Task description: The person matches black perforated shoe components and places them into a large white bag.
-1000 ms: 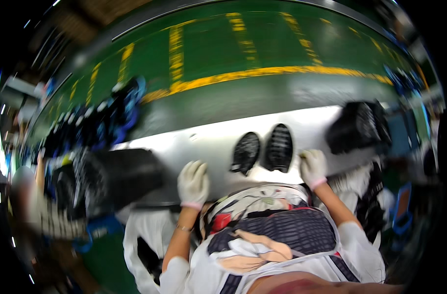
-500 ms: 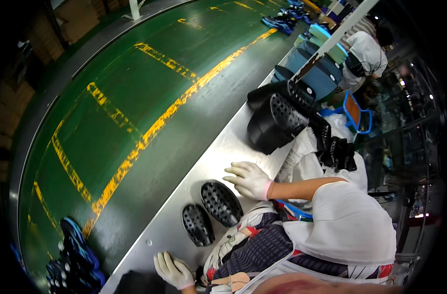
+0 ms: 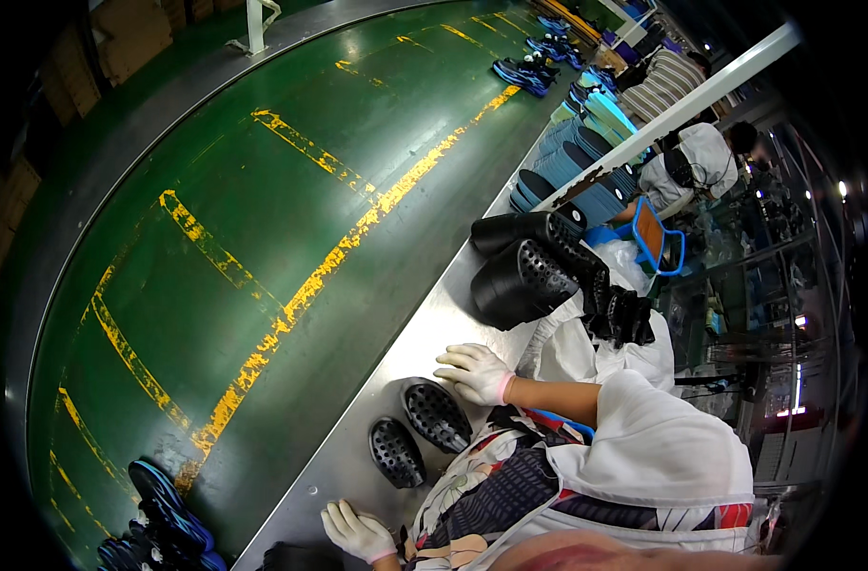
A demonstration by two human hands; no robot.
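Two black clog-type shoes with round holes lie side by side on a metal bench (image 3: 353, 433): a larger-looking one (image 3: 436, 415) and another (image 3: 397, 453) to its left. Past the right-hand clog, my right hand (image 3: 475, 373), in a white glove, rests on the bench, fingers spread and apart from the shoe. My left hand (image 3: 356, 531), gloved likewise, lies flat near the bench's left end with fingers stretched out. Neither hand holds anything. Beyond the right hand stand nested stacks of black clogs (image 3: 522, 285). A dark object (image 3: 301, 557) shows partly beside my left hand.
Stacks of blue-grey soles (image 3: 572, 162) stand farther along the bench, by a white slanted post (image 3: 681, 109). A blue-framed basket (image 3: 657, 235) and white plastic bags are at the right. Co-workers (image 3: 696, 162) sit beyond. Blue-black shoes (image 3: 172, 514) lie at the lower left.
The whole view has shifted and turned slightly, showing more of the far bench. Both hands stay near the same places beside the clogs, fingers still extended.
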